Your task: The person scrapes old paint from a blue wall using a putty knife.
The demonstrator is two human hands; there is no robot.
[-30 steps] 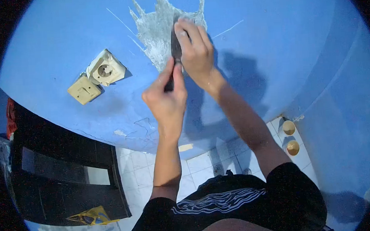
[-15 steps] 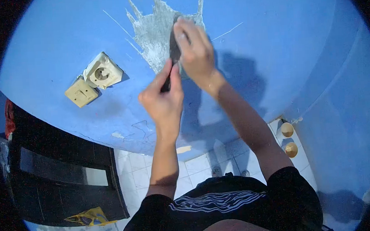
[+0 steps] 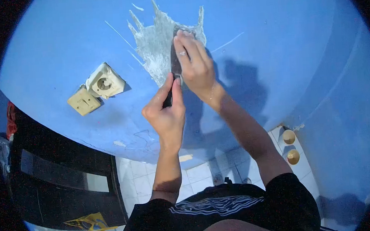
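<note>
Since 0.5 s earlier: hands, patch and socket all sit lower in view; scraper's place on the patch nearly unchanged. Clock positions taken from view centre. Left hand (image 3: 166, 112): narrow, thumb and fingers pinching the handle of the dark scraper (image 3: 175, 61). Right hand (image 3: 197, 69): fingers together, laid along the blade. Scraper: near 12 o'clock, against the grey-white patch (image 3: 152, 46) on the blue wall (image 3: 272, 31). Socket (image 3: 104, 83) and switch (image 3: 84, 101): 9 to 10 o'clock, on the wall. Farther, on the tiled floor (image 3: 198, 173): two round containers, upper (image 3: 289, 137) and lower (image 3: 293, 157), 3 to 4 o'clock, close together; contents too small to tell.
</note>
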